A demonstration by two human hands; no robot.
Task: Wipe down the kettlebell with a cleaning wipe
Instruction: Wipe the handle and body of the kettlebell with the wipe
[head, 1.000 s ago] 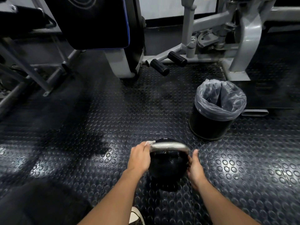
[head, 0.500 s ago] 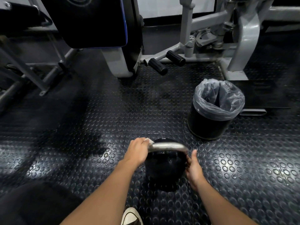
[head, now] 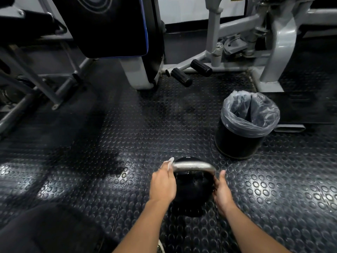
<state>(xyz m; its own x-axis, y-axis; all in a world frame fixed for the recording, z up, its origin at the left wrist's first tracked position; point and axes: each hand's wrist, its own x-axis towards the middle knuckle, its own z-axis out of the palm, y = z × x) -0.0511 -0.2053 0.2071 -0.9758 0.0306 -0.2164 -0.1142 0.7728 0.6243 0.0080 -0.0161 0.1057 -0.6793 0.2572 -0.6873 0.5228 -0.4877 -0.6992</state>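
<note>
- Near the front edge of the studded black rubber floor (head: 113, 179), roughly at its middle, a black kettlebell (head: 193, 187) stands upright with its silver handle (head: 193, 166) on top.
- At the handle's left end, the left hand (head: 162, 183) curls its fingers around a white cleaning wipe (head: 168, 163) and presses it against the metal. 1 corner of the wipe pokes up above the knuckles.
- On the opposite side, the right hand (head: 222, 190) rests against the kettlebell's right flank, just below the handle's right end. Its thumb points up and away from the viewer. Its fingers lie between the palm and the ball, too hidden to tell whether they curl or stay straight.
- Both bare forearms reach in from the front edge of the floor, 1 on each side of the kettlebell.
- Farther back and to the right, well apart from the kettlebell, stands a round black trash bin (head: 238, 141) lined with a grey plastic bag (head: 253, 114) folded over its rim.
- Along the back edge of the floor sits a grey metal gym machine (head: 277, 46) with 2 black foot pegs (head: 200, 67).
- Toward the back left corner hangs a black padded seat (head: 109, 24) with blue piping.
- At the front left corner, a dark trouser leg (head: 45, 230) fills the picture.
- Between the forearms at the front edge, a sliver of a white shoe (head: 160, 247) shows.
</note>
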